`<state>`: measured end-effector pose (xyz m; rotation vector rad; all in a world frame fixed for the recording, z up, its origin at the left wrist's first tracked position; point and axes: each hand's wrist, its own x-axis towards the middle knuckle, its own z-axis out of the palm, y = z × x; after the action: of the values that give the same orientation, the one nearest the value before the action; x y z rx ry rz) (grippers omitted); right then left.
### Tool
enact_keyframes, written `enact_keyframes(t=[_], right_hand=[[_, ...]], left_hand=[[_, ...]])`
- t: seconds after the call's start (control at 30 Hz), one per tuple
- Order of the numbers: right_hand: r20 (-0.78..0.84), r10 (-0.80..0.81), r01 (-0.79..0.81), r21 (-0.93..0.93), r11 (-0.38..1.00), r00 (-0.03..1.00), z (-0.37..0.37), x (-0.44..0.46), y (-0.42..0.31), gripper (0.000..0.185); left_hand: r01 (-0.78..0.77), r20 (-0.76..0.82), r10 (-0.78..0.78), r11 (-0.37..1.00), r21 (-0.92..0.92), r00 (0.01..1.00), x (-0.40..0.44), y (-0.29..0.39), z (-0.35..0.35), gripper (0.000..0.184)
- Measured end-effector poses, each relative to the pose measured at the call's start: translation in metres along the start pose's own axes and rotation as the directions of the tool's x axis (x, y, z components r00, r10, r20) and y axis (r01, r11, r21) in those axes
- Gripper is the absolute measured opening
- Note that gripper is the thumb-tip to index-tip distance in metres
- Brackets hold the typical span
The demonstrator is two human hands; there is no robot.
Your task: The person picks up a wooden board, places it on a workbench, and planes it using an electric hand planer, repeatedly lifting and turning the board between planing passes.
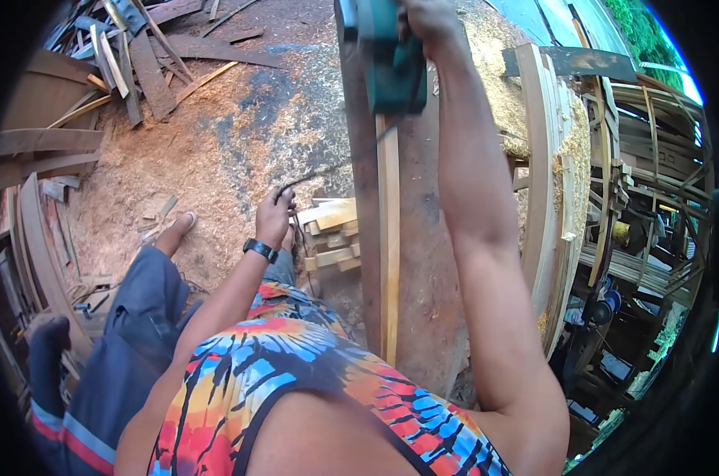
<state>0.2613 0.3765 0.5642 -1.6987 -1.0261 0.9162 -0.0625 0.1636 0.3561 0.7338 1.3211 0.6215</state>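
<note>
At the top of the view, my right hand (435,25) grips a green electric planer (395,67) by its upper part, with my arm stretched far forward. The planer sits over a long, narrow wooden strip (388,238), which lies lengthwise on a dark plank bench (421,262). Lower and to the left, my left hand (274,213), with a black watch on the wrist, is closed around the black power cord (320,170). That cord runs up across the strip toward the planer. The planer's underside is hidden.
Short wooden blocks (334,238) are stacked left of the bench. Sawdust and shavings (169,159) cover the ground. Scrap boards (149,71) lie at the upper left. Long curved planks (540,174) stand to the right, with timber racks (653,159) beyond.
</note>
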Motion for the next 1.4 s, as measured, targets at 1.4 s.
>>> enact_keyframes(t=[1.4], right_hand=[[-0.097,0.265,-0.241,0.21,0.948,0.959,-0.024,-0.593,0.068,0.072]], left_hand=[[-0.523,0.634,-0.191,0.415,0.744,0.75,-0.164,-0.148,-0.066,0.025]])
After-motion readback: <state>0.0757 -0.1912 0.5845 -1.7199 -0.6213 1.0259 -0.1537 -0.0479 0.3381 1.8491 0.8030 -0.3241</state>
